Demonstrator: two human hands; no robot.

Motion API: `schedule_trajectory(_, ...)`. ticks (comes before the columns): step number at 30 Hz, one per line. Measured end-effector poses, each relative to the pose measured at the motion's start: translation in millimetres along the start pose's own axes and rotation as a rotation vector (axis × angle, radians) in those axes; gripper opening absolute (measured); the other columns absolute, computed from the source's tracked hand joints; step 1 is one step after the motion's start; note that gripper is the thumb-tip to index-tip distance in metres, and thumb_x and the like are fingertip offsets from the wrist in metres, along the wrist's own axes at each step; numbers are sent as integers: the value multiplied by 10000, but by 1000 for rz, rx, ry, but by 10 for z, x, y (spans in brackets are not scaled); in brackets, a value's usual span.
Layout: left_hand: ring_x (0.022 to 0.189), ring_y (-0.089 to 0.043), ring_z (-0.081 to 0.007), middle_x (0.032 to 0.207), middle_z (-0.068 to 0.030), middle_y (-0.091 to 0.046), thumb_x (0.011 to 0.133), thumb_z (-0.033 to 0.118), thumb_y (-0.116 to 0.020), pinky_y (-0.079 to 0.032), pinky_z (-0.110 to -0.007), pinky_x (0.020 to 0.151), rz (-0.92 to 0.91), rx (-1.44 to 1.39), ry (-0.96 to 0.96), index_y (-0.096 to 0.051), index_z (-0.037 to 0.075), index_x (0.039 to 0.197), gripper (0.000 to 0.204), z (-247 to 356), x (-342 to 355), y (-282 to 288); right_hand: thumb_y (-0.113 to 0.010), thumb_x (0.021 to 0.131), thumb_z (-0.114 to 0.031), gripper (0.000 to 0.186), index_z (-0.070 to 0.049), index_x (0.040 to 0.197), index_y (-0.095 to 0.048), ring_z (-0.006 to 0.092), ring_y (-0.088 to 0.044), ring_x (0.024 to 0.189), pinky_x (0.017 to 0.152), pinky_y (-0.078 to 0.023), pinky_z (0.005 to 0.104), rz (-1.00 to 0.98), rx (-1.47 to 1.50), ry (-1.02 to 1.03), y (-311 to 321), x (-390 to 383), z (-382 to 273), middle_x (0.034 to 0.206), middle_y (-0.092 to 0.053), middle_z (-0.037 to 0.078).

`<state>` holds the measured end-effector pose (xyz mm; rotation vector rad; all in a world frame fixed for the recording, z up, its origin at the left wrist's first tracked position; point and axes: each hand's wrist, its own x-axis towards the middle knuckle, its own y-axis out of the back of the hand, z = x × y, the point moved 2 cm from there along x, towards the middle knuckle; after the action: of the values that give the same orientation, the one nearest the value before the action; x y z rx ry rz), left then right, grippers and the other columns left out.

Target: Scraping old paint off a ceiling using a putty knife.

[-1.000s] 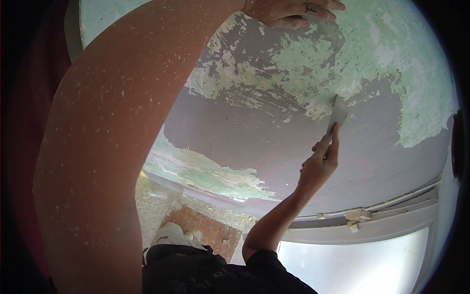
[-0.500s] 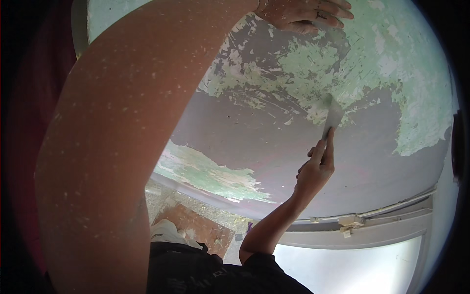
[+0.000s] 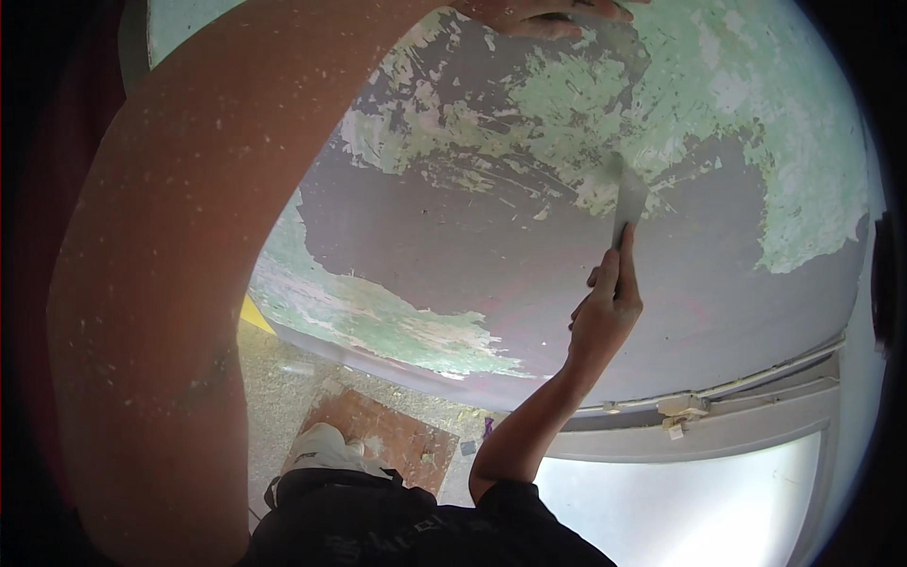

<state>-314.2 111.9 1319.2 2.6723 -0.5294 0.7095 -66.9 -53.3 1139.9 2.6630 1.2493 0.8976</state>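
Observation:
My right hand point(image 3: 607, 307) is wrapped round a flat-bladed scraper point(image 3: 631, 196), its index finger stretched along the tool. The blade lies against a wall point(image 3: 444, 260), where bare grey surface meets patchy green paint point(image 3: 581, 113). At the top edge of the picture, my left hand point(image 3: 529, 13) rests on the wall with its fingers extended and holds nothing. Part of that hand is cut off by the frame. Pale flecks dot my raised left arm, which fills much of the left side.
Below the wall, a reddish-brown board point(image 3: 397, 425) lies on a speckled floor point(image 3: 267, 378) strewn with bits. A pipe or cable with a small pale box point(image 3: 684, 406) runs along the wall's lower right, above a bright white panel point(image 3: 661, 496). Something yellow point(image 3: 254, 315) shows beside my left arm.
The view has shifted, so the wall and both hands sit a little higher and further left. More floor shows beside my left arm. My right hand keeps its hold on the scraper.

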Motion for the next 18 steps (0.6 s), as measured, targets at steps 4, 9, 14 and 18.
schedule_trajectory(4,1459,-298,-261,1539,-97,-395,950,357,-562,-214,-475,1208,14,15,-4,-545,115,1328,449,-4,77,-37,-512,1022,-187,391,-171,1406,-579,35,-326,497,402,-266,253,54,42,-27,72,67,-137,653,-435,-33)
schedule_trajectory(9,1463,-291,-254,1547,-91,-389,959,362,-545,-208,-466,1211,-44,15,3,-537,122,1350,460,-59,-5,79,-497,1028,-195,387,-188,1406,-580,36,-303,451,367,-250,253,23,81,-1,13,52,-236,652,-435,-35)
schedule_trajectory(14,1461,-291,-252,1546,-88,-391,961,365,-541,-211,-465,1208,26,6,3,-534,123,1358,465,48,77,-47,-507,1030,-208,383,-189,1405,-579,32,-282,439,363,-236,255,81,56,21,65,207,-133,649,-431,-35)
schedule_trajectory(18,1456,-298,-254,1535,-88,-402,964,380,-536,-215,-465,1204,-39,30,14,-535,117,1353,469,-11,22,36,-512,1029,-209,387,-199,1411,-573,30,-296,441,366,-246,248,65,64,9,28,159,-244,653,-446,-29)
